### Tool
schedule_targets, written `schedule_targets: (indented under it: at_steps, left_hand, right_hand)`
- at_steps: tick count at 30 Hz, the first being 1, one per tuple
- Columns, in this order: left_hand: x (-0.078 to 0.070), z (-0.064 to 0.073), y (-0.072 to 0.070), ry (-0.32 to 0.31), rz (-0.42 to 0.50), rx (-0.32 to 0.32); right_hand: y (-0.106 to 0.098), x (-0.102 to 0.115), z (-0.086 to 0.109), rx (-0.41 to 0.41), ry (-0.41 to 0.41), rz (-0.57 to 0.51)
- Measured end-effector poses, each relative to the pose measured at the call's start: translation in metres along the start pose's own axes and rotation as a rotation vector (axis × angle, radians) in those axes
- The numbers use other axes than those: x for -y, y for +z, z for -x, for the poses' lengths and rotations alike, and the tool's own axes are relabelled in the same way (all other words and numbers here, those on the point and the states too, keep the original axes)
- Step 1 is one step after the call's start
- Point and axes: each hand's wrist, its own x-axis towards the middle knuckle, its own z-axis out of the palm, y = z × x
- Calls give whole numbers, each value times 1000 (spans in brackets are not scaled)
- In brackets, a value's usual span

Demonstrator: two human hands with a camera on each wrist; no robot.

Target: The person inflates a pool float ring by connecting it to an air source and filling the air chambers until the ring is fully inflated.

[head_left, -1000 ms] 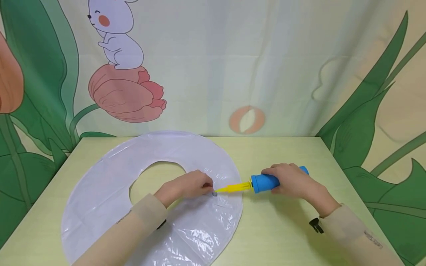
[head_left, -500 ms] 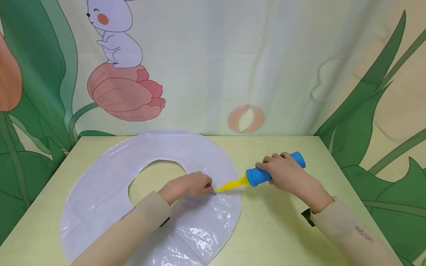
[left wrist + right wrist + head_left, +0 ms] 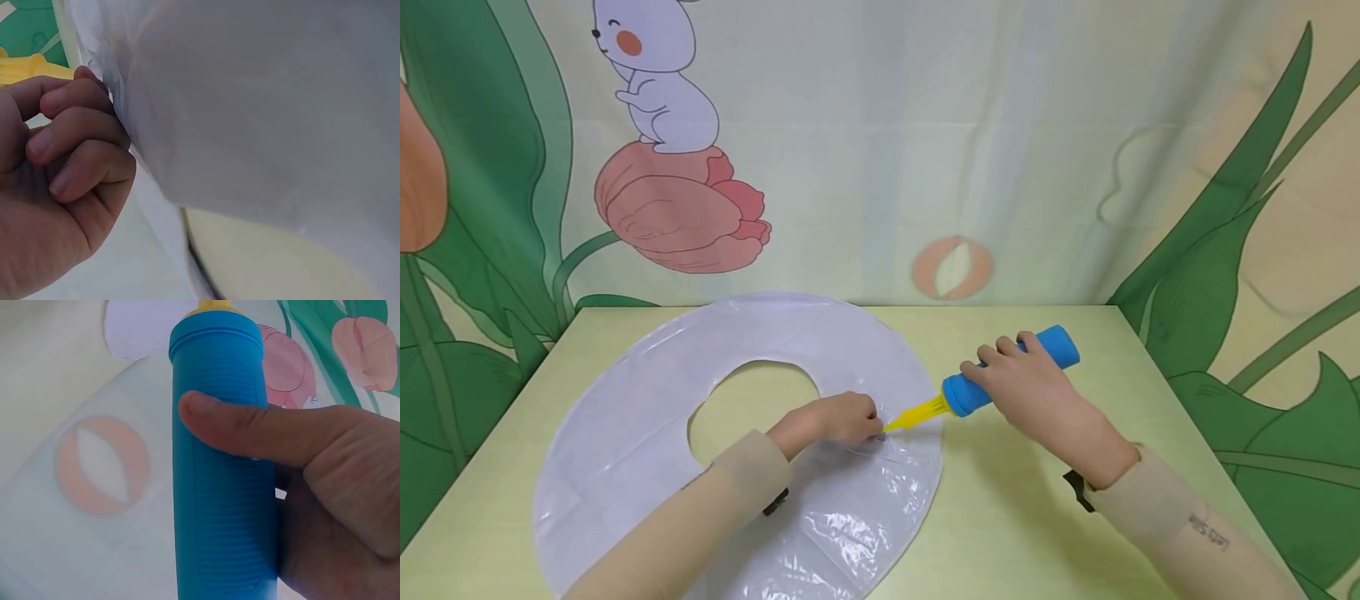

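Observation:
A flat, whitish inflatable ring lies on the table, its plastic creased and shiny. My left hand is over the ring's right side, its fingers curled and pinching the ring's small valve, which the fingertips mostly hide. A blue hand pump is in my right hand, thumb across the barrel and fingers wrapped round it. Its yellow tapered nozzle slants down to the left, with the tip right at the valve beside the left fingertips. In the left wrist view the nozzle shows behind the curled fingers.
The pale yellow-green table extends to the right of the ring and shows through its centre hole. Behind it hangs a curtain printed with a rabbit, tulips and leaves. Both forearms wear beige sleeves.
My right hand has raised the pump's rear end and moved slightly left, so the pump tilts more steeply. The nozzle tip stays at the valve, and the left hand has barely shifted.

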Motion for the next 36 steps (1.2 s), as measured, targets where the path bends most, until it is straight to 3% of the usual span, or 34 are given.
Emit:
schedule_targets:
  at_steps: [9, 14, 17, 20, 25, 30, 36]
  left_hand:
    - [8, 1, -1, 79, 101, -37]
    - [10, 4, -2, 110, 122, -87]
    - [8, 8, -4, 70, 140, -146]
    - [4, 12, -9, -18, 151, -224]
    - [-1, 18, -16, -133, 106, -271]
    - [0, 18, -16, -117, 45, -262]
    - [7, 17, -20, -48, 79, -276]
  right_hand:
    - [-5, 6, -1, -26, -1, 40]
    - [8, -11, -4, 15, -54, -76]
    - [21, -23, -2, 45, -64, -217]
    - [35, -28, 1, 61, -75, -337]
    - [53, -24, 2, 42, -97, -419]
    - [59, -20, 3, 13, -103, -442]
    - [65, -18, 6, -6, -108, -451]
